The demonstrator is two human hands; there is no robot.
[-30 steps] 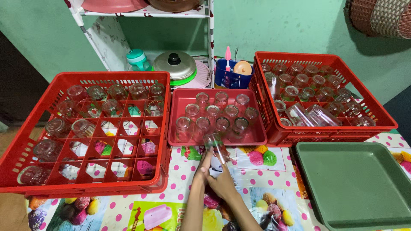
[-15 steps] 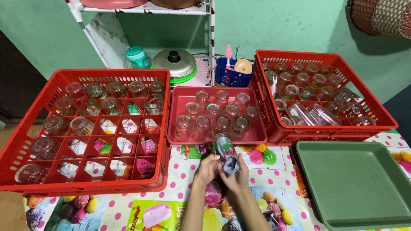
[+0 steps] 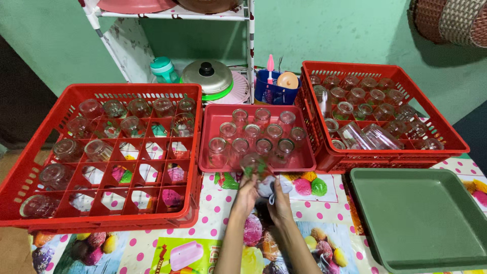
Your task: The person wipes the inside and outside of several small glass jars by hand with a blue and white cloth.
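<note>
Wiping step: left hand fingers grip a clear drinking glass; right hand fingers pinch a small cloth; next calls for turning the glass

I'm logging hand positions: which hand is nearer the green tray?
Right. The right hand is on the green tray's side, holding a cloth against the glass; the left hand, beyond it, grips the glass.
</note>
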